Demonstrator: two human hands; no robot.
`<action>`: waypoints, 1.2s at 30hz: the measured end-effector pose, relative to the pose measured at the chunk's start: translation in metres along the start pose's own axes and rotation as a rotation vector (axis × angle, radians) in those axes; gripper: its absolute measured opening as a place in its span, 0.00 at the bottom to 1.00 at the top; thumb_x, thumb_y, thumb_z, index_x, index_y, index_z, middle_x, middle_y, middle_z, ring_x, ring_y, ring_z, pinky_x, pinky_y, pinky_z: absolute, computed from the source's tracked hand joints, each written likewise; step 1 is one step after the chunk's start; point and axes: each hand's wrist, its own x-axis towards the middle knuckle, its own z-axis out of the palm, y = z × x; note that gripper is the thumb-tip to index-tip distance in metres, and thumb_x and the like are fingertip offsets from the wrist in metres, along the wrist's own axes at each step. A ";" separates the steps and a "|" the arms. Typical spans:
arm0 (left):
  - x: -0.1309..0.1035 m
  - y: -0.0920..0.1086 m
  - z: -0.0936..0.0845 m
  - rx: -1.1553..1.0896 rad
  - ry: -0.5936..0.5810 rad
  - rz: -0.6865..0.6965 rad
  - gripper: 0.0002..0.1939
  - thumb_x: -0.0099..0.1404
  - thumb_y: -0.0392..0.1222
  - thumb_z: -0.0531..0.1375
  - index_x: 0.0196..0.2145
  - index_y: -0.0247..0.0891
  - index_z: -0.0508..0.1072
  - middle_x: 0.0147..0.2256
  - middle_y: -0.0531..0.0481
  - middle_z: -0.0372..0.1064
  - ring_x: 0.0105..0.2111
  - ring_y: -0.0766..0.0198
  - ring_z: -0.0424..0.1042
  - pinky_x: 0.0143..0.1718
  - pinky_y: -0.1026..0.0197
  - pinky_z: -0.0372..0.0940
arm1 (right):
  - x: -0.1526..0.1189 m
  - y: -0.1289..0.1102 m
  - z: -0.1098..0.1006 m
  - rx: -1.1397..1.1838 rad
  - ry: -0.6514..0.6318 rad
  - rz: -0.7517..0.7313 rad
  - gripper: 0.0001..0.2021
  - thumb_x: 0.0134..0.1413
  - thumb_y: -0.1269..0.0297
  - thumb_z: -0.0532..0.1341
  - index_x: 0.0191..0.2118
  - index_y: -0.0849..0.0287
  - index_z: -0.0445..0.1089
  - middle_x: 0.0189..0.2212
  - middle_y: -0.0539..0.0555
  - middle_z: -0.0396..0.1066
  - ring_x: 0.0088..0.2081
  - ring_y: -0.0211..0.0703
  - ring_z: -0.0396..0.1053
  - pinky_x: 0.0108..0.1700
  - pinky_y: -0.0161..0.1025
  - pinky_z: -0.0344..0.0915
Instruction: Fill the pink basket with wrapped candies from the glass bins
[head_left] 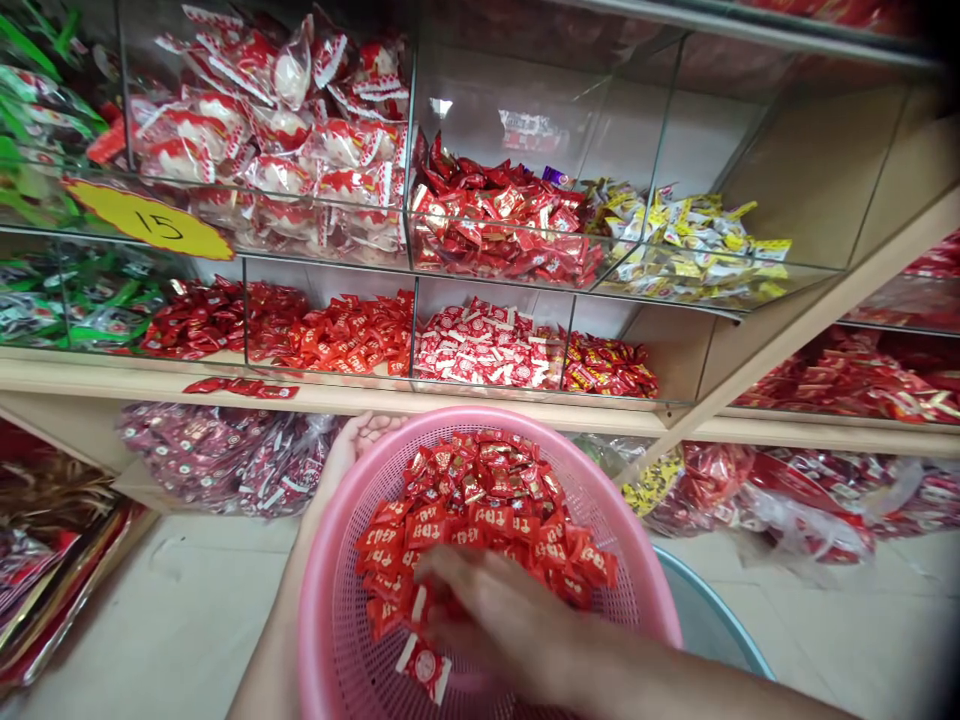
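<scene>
A pink plastic basket (pixel 319 600) with mesh sides tilts toward me. Many red-wrapped candies (pixel 517 520) lie inside, heaped toward its far side. My left hand (pixel 371 432) reaches round the basket's left side, its fingers curled by the far rim, partly hidden behind it; it holds the basket. Inside the basket, my right hand (pixel 495 610) is over the candies, smeared by motion. Whether its fingers grip anything is unclear. Just below those fingers, a red-and-white wrapped candy (pixel 424 668) rests against the mesh near the basket's near side.
Clear-fronted shelf bins (pixel 487 345) hold various wrapped candies. A yellow price tag (pixel 150 218) reads 15. Several red packets (pixel 240 387) lie on the shelf ledge. Bagged candies (pixel 225 455) sit beneath the shelf. A blue-green basin (pixel 712 610) stands behind the basket at right.
</scene>
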 end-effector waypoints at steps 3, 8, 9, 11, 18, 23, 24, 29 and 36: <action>0.000 0.000 0.000 0.002 0.002 0.000 0.10 0.60 0.32 0.53 0.25 0.35 0.71 0.23 0.48 0.74 0.30 0.60 0.76 0.40 0.58 0.68 | -0.002 0.002 0.031 -0.050 -0.123 0.078 0.12 0.43 0.72 0.59 0.38 0.57 0.66 0.33 0.50 0.71 0.29 0.37 0.66 0.23 0.32 0.54; -0.002 0.001 0.001 0.014 0.015 -0.011 0.10 0.60 0.34 0.53 0.24 0.34 0.71 0.24 0.47 0.75 0.30 0.60 0.76 0.39 0.58 0.69 | 0.002 0.011 0.049 -0.005 -0.164 0.090 0.11 0.46 0.71 0.58 0.38 0.55 0.67 0.36 0.49 0.72 0.33 0.38 0.68 0.24 0.32 0.52; -0.003 0.002 0.001 0.017 0.018 -0.015 0.10 0.61 0.34 0.53 0.24 0.34 0.71 0.24 0.47 0.75 0.30 0.60 0.76 0.39 0.58 0.69 | 0.003 0.014 0.051 0.012 -0.153 0.078 0.11 0.46 0.69 0.58 0.38 0.55 0.67 0.35 0.49 0.72 0.33 0.38 0.68 0.24 0.32 0.52; -0.003 0.003 0.002 0.025 0.021 -0.024 0.10 0.61 0.34 0.53 0.25 0.34 0.71 0.24 0.47 0.75 0.29 0.60 0.76 0.37 0.59 0.69 | 0.006 0.019 0.054 0.020 -0.140 0.069 0.10 0.47 0.68 0.58 0.39 0.54 0.67 0.34 0.48 0.72 0.32 0.38 0.68 0.23 0.31 0.51; -0.003 0.004 0.002 0.041 0.018 -0.043 0.16 0.64 0.34 0.49 0.24 0.31 0.72 0.24 0.44 0.75 0.27 0.63 0.75 0.34 0.63 0.69 | 0.012 0.017 0.063 -0.350 -0.115 -0.078 0.12 0.50 0.66 0.60 0.43 0.55 0.68 0.33 0.51 0.73 0.25 0.38 0.67 0.20 0.32 0.50; 0.000 0.003 -0.001 0.035 0.023 -0.045 0.12 0.63 0.35 0.51 0.25 0.33 0.71 0.26 0.44 0.76 0.29 0.60 0.76 0.36 0.60 0.69 | 0.021 -0.003 0.007 -0.420 0.064 -0.304 0.07 0.55 0.66 0.54 0.37 0.59 0.68 0.30 0.53 0.72 0.23 0.36 0.64 0.21 0.34 0.52; 0.001 0.003 -0.002 0.032 0.026 -0.045 0.12 0.62 0.35 0.51 0.25 0.33 0.71 0.26 0.44 0.76 0.30 0.59 0.76 0.37 0.59 0.69 | 0.026 -0.004 -0.013 -0.391 0.128 -0.290 0.07 0.55 0.68 0.53 0.36 0.59 0.67 0.29 0.52 0.71 0.25 0.36 0.65 0.24 0.34 0.54; 0.001 0.003 -0.002 0.026 0.042 -0.051 0.09 0.61 0.35 0.52 0.26 0.34 0.70 0.26 0.44 0.76 0.33 0.58 0.76 0.39 0.58 0.69 | 0.069 0.018 -0.110 -0.412 0.515 0.070 0.06 0.56 0.72 0.53 0.37 0.61 0.65 0.33 0.56 0.70 0.33 0.40 0.66 0.34 0.36 0.58; -0.001 0.005 0.002 0.029 0.063 -0.064 0.07 0.60 0.35 0.54 0.28 0.34 0.71 0.28 0.44 0.76 0.34 0.56 0.76 0.39 0.58 0.69 | 0.106 0.063 -0.131 -0.555 0.586 0.285 0.06 0.53 0.65 0.59 0.35 0.59 0.62 0.35 0.57 0.69 0.38 0.45 0.64 0.36 0.37 0.56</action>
